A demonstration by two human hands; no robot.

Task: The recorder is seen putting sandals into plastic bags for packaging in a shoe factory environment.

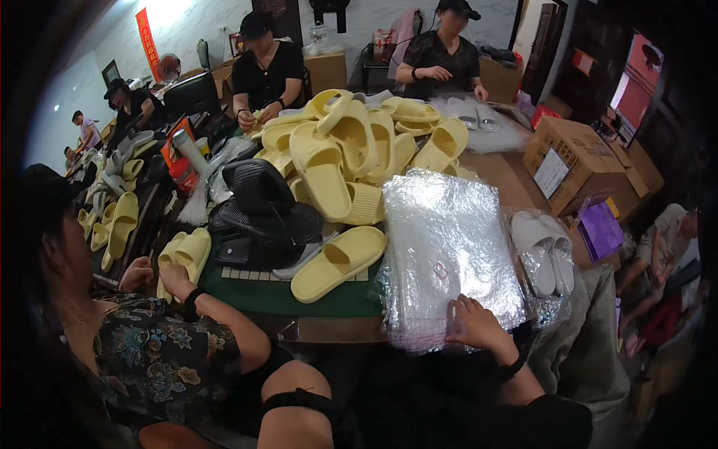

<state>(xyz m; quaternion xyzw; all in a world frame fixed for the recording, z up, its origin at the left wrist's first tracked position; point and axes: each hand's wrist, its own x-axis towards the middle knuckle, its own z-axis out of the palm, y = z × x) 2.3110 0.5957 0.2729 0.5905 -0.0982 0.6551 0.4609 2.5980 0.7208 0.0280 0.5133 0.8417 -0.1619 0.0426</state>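
Observation:
My right hand (476,323) lies on the lower part of a stack of clear plastic bags (456,239), fingers stretched out over the shiny film. Low in the picture, in front of the table edge, is my left hand (297,378); its back faces up and its fingers are hidden. A single yellow slipper (338,263) lies on the green mat left of the bags. Behind it rises a heap of yellow slippers (321,165). To the right of the stack sits a pair of white slippers (540,251) in a clear bag.
Black slippers (262,213) are piled left of the heap. At my left a co-worker (157,344) handles yellow slippers (187,251). Two more people (269,75) (441,60) work across the table. A cardboard box (576,165) and a purple packet (600,228) stand at the right.

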